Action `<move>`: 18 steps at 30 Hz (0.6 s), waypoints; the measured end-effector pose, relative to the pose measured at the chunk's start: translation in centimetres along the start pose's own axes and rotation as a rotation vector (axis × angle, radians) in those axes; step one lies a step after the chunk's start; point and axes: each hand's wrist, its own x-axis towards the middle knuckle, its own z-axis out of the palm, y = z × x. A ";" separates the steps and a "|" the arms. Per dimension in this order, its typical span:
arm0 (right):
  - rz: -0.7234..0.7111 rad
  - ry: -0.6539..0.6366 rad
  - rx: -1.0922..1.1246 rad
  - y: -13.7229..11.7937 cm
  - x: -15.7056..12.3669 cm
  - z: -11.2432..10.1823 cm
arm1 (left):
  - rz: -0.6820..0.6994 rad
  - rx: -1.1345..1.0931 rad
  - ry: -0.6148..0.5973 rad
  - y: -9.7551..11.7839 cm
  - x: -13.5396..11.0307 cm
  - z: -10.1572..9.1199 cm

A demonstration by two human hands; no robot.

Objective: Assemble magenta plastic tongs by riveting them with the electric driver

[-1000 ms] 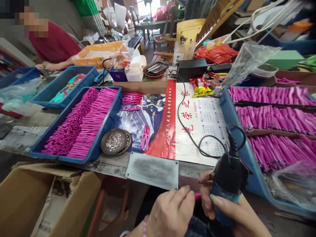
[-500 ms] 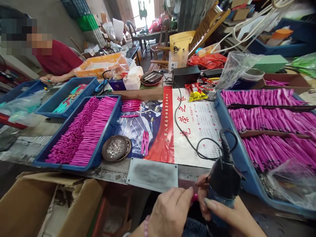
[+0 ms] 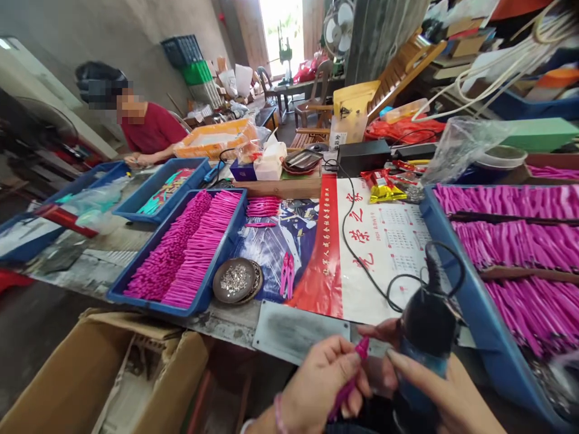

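My left hand point(image 3: 332, 377) is closed around a slim magenta plastic piece point(image 3: 346, 392), its pointed end up between thumb and fingers. My right hand point(image 3: 423, 380) grips a black-and-blue corded power tool point(image 3: 427, 328), held upright with its cable leaving the top. The tool's lower end is hidden. The two hands are close together, in front of a grey metal plate point(image 3: 301, 330) at the table edge. Two similar magenta pieces point(image 3: 286, 276) lie on the calendar sheet point(image 3: 362, 283), beside a round dish point(image 3: 219, 288) of small metal bits.
Blue trays full of magenta pieces stand left point(image 3: 190, 307) and right point(image 3: 479, 349). The tool's black cable point(image 3: 346, 232) runs over the calendar. A cardboard box point(image 3: 49, 380) is below left. A person point(image 3: 154, 129) in a red top sits at the far left.
The view has swung left, so the table appears further right and lower. My left hand has turned and drawn slightly away from the tool, bringing more of the magenta piece into sight.
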 end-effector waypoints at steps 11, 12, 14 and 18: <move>0.222 -0.225 0.295 1.3 3.3 -0.9 | -0.302 -0.551 -0.134 1.0 -0.5 -0.1; 0.234 -0.216 0.296 1.3 3.4 -0.8 | -0.271 -0.553 -0.103 1.0 -0.5 0.0; 0.254 -0.151 0.285 1.0 3.5 -0.9 | -0.234 -0.574 -0.032 1.2 -0.1 0.1; 0.195 0.085 0.242 0.0 3.6 -2.0 | -0.166 -0.623 0.067 1.7 0.9 -0.6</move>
